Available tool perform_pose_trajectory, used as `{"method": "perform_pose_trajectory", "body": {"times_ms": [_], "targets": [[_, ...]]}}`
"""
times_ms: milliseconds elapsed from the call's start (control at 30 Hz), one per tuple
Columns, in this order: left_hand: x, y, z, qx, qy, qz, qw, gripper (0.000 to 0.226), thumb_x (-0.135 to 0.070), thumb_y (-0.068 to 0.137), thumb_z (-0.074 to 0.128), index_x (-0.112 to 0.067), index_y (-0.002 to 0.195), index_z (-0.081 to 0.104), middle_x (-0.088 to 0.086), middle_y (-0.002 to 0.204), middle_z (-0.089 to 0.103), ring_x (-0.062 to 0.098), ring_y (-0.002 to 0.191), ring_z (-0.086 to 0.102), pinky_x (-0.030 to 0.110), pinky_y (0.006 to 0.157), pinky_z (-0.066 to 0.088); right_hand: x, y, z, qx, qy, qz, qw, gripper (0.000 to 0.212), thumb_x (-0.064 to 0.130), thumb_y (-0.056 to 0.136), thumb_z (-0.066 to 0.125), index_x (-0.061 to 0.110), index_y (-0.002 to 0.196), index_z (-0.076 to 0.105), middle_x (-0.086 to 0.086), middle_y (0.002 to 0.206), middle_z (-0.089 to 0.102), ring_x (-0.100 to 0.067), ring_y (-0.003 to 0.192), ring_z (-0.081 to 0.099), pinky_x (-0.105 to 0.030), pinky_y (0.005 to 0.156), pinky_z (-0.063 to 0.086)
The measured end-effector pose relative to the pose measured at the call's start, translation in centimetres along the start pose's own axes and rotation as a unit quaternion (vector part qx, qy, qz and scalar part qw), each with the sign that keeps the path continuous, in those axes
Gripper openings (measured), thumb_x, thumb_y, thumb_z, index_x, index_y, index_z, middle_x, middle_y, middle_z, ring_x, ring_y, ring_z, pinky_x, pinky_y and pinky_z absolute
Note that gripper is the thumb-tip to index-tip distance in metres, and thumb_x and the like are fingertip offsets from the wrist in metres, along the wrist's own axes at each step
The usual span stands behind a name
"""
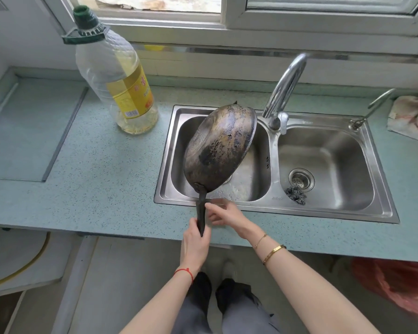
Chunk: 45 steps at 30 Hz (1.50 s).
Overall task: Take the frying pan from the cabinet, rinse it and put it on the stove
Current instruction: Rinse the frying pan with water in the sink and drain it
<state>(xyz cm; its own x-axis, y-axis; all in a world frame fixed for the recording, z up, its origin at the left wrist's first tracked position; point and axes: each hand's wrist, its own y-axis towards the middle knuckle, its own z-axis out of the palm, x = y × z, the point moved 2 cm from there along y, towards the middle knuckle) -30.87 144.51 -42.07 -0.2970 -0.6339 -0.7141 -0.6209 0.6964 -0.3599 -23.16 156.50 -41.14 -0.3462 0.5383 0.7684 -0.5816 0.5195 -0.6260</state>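
Pale green speckled desk (101, 179) runs under a window, with a steel double sink (273, 203) let into it, a tap (285, 88) between the basins and an oil bottle (116, 75) standing to the left.

Over the left basin hangs the pan (220, 150), tipped almost on edge so that its scorched, flaking underside faces the camera and its bowl faces away toward the tap. No water shows from the spout (so the rinse looks either finished or not begun; I cannot tell which). A steel scourer (296, 195) lies in the right basin beside the drain.

The pan's long axis runs from the far rim down through the handle (201, 213) toward the person, the handle pointing almost straight at the body. The left hand (194, 244) is wrapped shut around the handle's near end and carries the weight. The right hand (223, 215) sits just right of the handle, a little farther up, fingers (211, 208) loosely spread and touching or almost touching it, not gripping.

No stove is clearly in view; a flat inset panel (32, 131) on the left may be it. If so, the left hand is the nearer one, and the pan would swing left past the bottle, which stands close to that path.
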Motion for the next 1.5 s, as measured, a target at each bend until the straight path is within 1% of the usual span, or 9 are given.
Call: {"method": "perform_pose_trajectory", "body": {"times_ms": [100,200,333,433,600,800,1000,1233,1500], "targets": [[1.1,0.1,-0.7,-0.001,0.029,0.004,1.0,0.012,-0.025,0.096,0.053,-0.018,0.093,0.045,0.007,0.081,0.061,0.037,0.081,0.059,0.035,0.063,0.033,-0.4,-0.7,-4.0,-0.065,0.003,-0.013,0.998,0.042,0.029,0.094,0.068,0.009,0.128,0.055,-0.014,0.104,0.069,-0.018,0.085,0.062,-0.03,0.077,0.057],[2.2,-0.4,-1.2,0.005,0.058,0.007,0.998,0.011,-0.025,0.096,0.052,-0.016,0.095,0.045,0.005,0.081,0.058,0.03,0.073,0.052,0.034,0.063,0.033,-0.6,-0.8,-8.8,-0.186,-0.026,-0.045,0.981,0.03,0.026,0.098,0.061,0.01,0.123,0.059,-0.018,0.121,0.066,-0.017,0.09,0.062,-0.036,0.082,0.057],[2.5,-1.1,-1.2,0.008,0.096,0.006,0.995,0.014,-0.027,0.096,0.051,-0.016,0.099,0.043,0.006,0.08,0.058,0.03,0.07,0.051,0.035,0.062,0.035,1.1,-0.5,-13.9,-0.317,-0.053,-0.066,0.945,0.033,0.022,0.102,0.052,0.007,0.13,0.059,-0.01,0.125,0.063,-0.014,0.095,0.059,-0.049,0.099,0.053],[1.5,-1.0,-1.0,0.016,0.114,0.013,0.993,0.013,-0.025,0.096,0.052,-0.016,0.096,0.042,0.004,0.078,0.055,0.031,0.07,0.051,0.034,0.061,0.033,3.8,0.2,-15.9,-0.355,-0.055,-0.081,0.93,0.037,0.021,0.102,0.048,0.007,0.136,0.057,-0.003,0.13,0.06,-0.015,0.107,0.056,-0.049,0.104,0.05],[0.3,-0.3,-0.8,0.024,0.15,0.019,0.988,0.015,-0.024,0.095,0.054,-0.013,0.095,0.044,0.005,0.076,0.055,0.026,0.067,0.047,0.033,0.061,0.032,8.1,1.9,-17.1,-0.345,-0.039,-0.091,0.933,0.044,0.024,0.103,0.043,0.01,0.144,0.049,-0.005,0.146,0.051,-0.022,0.134,0.047,-0.048,0.113,0.042],[-0.1,-0.8,-0.5,0.01,0.151,0.01,0.988,0.017,-0.024,0.095,0.054,-0.013,0.09,0.041,0.004,0.072,0.054,0.028,0.062,0.047,0.034,0.058,0.032,10.6,2.6,-17.5,-0.322,0.016,-0.082,0.943,0.048,0.024,0.105,0.039,0.01,0.151,0.038,-0.007,0.154,0.041,-0.02,0.135,0.044,-0.043,0.114,0.041],[-1.1,-1.1,0.3,-0.003,0.179,-0.011,0.984,0.017,-0.025,0.096,0.053,-0.011,0.096,0.044,0.003,0.076,0.057,0.032,0.072,0.06,0.034,0.061,0.037,13.0,3.7,-18.1,-0.284,0.115,-0.063,0.95,0.049,0.023,0.108,0.03,-0.002,0.15,0.031,-0.027,0.159,0.024,-0.039,0.147,0.026,-0.042,0.12,0.032],[-2.8,-1.0,1.3,0.004,0.173,-0.024,0.985,0.018,-0.027,0.096,0.052,-0.012,0.091,0.043,0.005,0.078,0.06,0.032,0.076,0.064,0.035,0.062,0.039,14.0,4.6,-18.8,-0.246,0.168,-0.063,0.953,0.059,0.034,0.108,0.031,0.006,0.158,0.017,-0.016,0.162,0.028,-0.028,0.15,0.029,-0.041,0.122,0.028],[-5.4,-1.5,2.2,0.013,0.21,-0.046,0.977,0.021,-0.029,0.099,0.05,-0.016,0.095,0.034,0.009,0.096,0.068,0.031,0.091,0.068,0.033,0.068,0.041,14.2,4.8,-19.2,-0.239,0.203,-0.066,0.947,0.058,0.037,0.107,0.031,0.007,0.157,0.023,-0.014,0.159,0.034,-0.026,0.147,0.033,-0.042,0.122,0.028]]}}
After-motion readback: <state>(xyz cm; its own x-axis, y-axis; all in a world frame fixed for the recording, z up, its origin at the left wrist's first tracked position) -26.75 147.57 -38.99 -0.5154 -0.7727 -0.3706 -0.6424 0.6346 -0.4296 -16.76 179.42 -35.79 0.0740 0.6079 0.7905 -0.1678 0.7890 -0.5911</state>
